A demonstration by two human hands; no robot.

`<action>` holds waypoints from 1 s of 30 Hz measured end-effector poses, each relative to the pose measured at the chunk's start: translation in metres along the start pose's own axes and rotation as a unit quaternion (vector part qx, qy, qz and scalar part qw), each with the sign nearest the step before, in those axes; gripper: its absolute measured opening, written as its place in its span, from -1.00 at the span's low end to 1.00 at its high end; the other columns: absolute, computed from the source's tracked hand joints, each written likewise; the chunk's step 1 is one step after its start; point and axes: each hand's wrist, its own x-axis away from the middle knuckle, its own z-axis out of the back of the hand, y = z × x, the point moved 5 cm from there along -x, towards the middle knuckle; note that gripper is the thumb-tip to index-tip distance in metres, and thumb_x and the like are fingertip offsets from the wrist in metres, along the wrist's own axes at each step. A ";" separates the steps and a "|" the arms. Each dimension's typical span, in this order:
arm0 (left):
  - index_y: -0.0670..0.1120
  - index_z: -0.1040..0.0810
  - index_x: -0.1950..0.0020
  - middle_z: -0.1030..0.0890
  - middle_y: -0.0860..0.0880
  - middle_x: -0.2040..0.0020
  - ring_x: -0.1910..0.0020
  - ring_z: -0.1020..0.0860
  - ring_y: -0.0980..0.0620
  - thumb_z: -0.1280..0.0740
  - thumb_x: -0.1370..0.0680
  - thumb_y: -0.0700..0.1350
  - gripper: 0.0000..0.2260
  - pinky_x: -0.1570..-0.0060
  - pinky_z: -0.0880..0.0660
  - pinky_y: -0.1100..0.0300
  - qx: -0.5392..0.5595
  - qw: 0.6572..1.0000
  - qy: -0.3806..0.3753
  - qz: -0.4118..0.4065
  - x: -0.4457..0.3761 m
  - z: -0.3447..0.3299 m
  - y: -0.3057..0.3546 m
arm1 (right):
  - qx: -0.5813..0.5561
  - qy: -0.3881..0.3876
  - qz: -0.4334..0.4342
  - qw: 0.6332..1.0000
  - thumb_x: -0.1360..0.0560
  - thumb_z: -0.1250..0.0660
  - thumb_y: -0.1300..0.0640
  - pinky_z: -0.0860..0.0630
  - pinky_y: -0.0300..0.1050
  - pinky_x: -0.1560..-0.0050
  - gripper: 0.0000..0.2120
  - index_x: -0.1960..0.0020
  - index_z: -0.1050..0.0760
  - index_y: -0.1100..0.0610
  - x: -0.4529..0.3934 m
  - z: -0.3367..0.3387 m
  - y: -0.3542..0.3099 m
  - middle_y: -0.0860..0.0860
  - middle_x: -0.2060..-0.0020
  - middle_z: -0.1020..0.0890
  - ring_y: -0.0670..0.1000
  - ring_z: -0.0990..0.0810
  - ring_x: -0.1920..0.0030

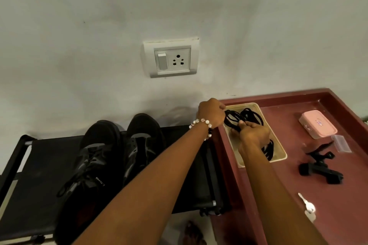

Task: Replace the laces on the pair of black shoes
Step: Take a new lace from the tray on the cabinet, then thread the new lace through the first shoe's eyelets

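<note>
Two hands work the black laces (247,118) in the beige tray (278,151) at the maroon table's (298,195) far left corner: left hand (212,112) and right hand (253,132) both pinch loops, while the black shoes (111,157) sit leftward on the rack (45,157), nearer the left arm.

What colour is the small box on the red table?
Pale pink small rectangular plastic box, clearest in the head view.
</note>
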 end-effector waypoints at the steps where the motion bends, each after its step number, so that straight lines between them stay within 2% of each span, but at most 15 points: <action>1: -0.07 -0.64 -0.19 -0.64 -0.07 -0.18 -0.23 -0.53 -0.10 -0.24 -0.53 -0.28 -0.69 -0.25 -0.49 0.01 -0.033 0.999 -0.009 -0.017 -0.001 0.000 -0.001 | 0.014 0.005 0.004 1.000 -0.44 -0.48 0.30 -0.67 0.05 0.17 -0.92 0.07 -0.63 0.23 0.000 -0.001 0.002 0.13 0.21 -0.66 0.10 -0.69 0.25; 3: 0.01 -0.57 -0.30 -0.60 -0.05 -0.24 -0.34 -0.39 -0.13 -0.22 -0.53 -0.28 -0.61 -0.30 -0.38 -0.04 -0.113 0.992 -0.029 -0.049 -0.001 -0.001 0.000 | 0.036 0.018 0.012 0.999 -0.43 -0.49 0.27 -0.67 0.08 0.12 -0.94 0.11 -0.64 0.19 -0.002 -0.003 0.007 0.12 0.21 -0.68 0.13 -0.69 0.20; 5: 0.03 -0.49 -0.37 -0.57 -0.05 -0.27 -0.36 -0.30 -0.15 -0.20 -0.51 -0.29 -0.54 -0.28 -0.27 -0.05 -0.169 0.982 -0.048 -0.070 0.002 -0.002 0.000 | 0.055 0.034 0.022 0.998 -0.44 -0.49 0.23 -0.65 0.04 0.05 -0.89 0.05 -0.66 0.22 -0.001 -0.004 0.006 0.14 0.16 -0.68 0.14 -0.69 0.15; 7: 0.04 -0.41 -0.44 -0.49 -0.10 -0.35 -0.39 -0.24 -0.16 -0.18 -0.52 -0.28 -0.50 -0.30 -0.20 -0.08 -0.184 0.978 -0.062 -0.074 0.006 -0.003 -0.002 | 0.110 0.045 0.043 0.992 -0.47 -0.47 0.19 -0.58 -0.08 0.01 -0.83 -0.01 -0.66 0.25 0.004 -0.004 -0.001 0.19 0.09 -0.68 0.16 -0.67 0.06; 10: 0.07 -0.32 -0.50 -0.40 -0.10 -0.43 -0.44 -0.20 -0.16 -0.16 -0.55 -0.27 -0.47 -0.34 -0.16 -0.11 -0.168 0.981 -0.080 -0.061 0.007 -0.005 -0.008 | 0.181 0.046 0.059 0.981 -0.48 -0.46 0.12 -0.49 -0.08 0.05 -0.79 0.00 -0.66 0.26 0.010 -0.005 -0.008 0.24 0.04 -0.67 0.22 -0.63 -0.03; 13: 0.05 -0.38 -0.46 -0.44 -0.04 -0.42 -0.42 -0.32 -0.15 -0.15 -0.51 -0.32 -0.45 -0.37 -0.31 -0.10 -0.105 0.989 -0.081 -0.062 0.008 -0.004 -0.013 | 0.243 0.024 0.056 0.968 -0.47 -0.47 0.10 -0.42 -0.07 0.10 -0.73 0.02 -0.62 0.32 0.014 -0.006 -0.009 0.26 0.03 -0.65 0.24 -0.60 -0.07; 16: -0.02 -0.47 -0.40 -0.54 -0.05 -0.33 -0.35 -0.45 -0.10 -0.13 -0.50 -0.38 -0.48 -0.31 -0.43 0.02 -0.022 0.997 -0.047 -0.061 0.015 0.003 -0.014 | 0.290 0.012 0.080 0.953 -0.47 -0.47 0.10 -0.39 -0.06 0.15 -0.70 0.00 -0.58 0.35 0.018 -0.006 -0.012 0.28 0.02 -0.64 0.25 -0.59 -0.06; 22: -0.18 -0.60 -0.22 -0.66 -0.11 -0.12 -0.16 -0.59 -0.01 -0.15 -0.48 -0.44 -0.59 -0.23 -0.48 0.21 0.087 0.995 0.011 -0.045 0.033 0.016 -0.012 | 0.353 0.016 0.135 0.926 -0.54 -0.37 0.22 -0.41 -0.04 0.15 -0.80 -0.06 -0.55 0.35 0.036 0.000 -0.026 0.28 -0.01 -0.61 0.27 -0.58 -0.06; 27: -0.18 -0.66 -0.05 -0.70 -0.11 0.09 0.10 -0.65 0.01 -0.22 -0.51 -0.42 -0.71 -0.01 -0.61 0.08 0.149 0.988 0.045 -0.007 0.057 0.038 -0.025 | 0.353 -0.003 0.177 0.919 -0.55 -0.32 0.23 -0.45 -0.05 0.11 -0.84 -0.05 -0.63 0.25 0.060 -0.001 -0.038 0.27 0.00 -0.64 0.29 -0.60 -0.02; 30: -0.20 -0.66 -0.01 -0.70 -0.15 0.13 0.20 -0.65 0.01 -0.22 -0.55 -0.40 -0.76 0.13 -0.63 0.18 0.195 0.977 0.083 0.014 0.086 0.067 -0.037 | 0.328 -0.037 0.193 0.924 -0.54 -0.30 0.23 -0.46 -0.05 0.06 -0.83 0.00 -0.66 0.20 0.092 -0.007 -0.046 0.25 0.02 -0.64 0.30 -0.59 -0.02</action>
